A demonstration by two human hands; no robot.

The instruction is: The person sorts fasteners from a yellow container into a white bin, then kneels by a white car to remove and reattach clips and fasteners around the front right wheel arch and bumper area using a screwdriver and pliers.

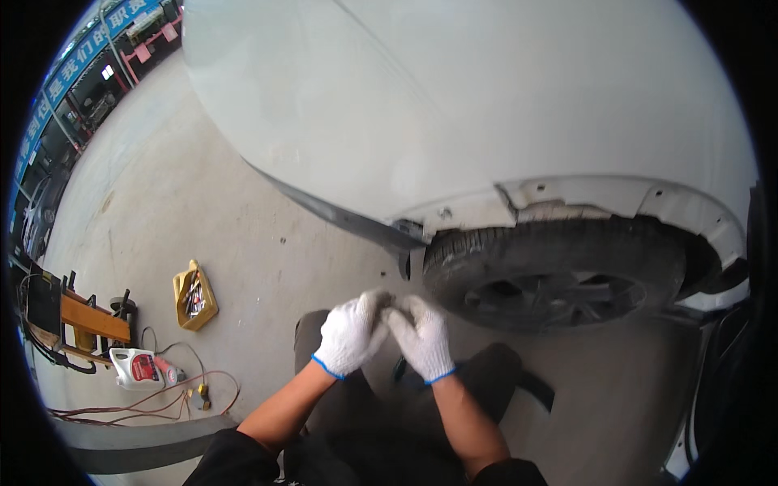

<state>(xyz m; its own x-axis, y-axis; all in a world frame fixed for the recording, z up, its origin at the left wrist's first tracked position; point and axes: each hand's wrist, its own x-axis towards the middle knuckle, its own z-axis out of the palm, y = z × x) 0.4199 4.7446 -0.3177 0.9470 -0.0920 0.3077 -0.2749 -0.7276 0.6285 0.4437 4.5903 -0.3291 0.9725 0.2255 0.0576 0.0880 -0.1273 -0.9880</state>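
Note:
My left hand (350, 334) and my right hand (423, 337), both in white knit gloves with blue cuffs, meet in front of my knees. Their fingers are bent and pressed together at the tips. Something small and dark may be between them, too hidden to name. Just beyond the hands is a pale car body (454, 97). A black tire (478, 263) on a dark spoked wheel sits under its wheel arch (583, 194), whose edge shows bare metal with small holes. Dark lower trim (324, 206) ends by the front of the tire.
To the left, a yellow cut-open jug (209, 308) holds several tools. Farther left are an orange and black floor jack (96, 319), a white jug with a red label (121, 368) and reddish hoses (154, 411). A dark curved strip (537, 390) lies by my right knee.

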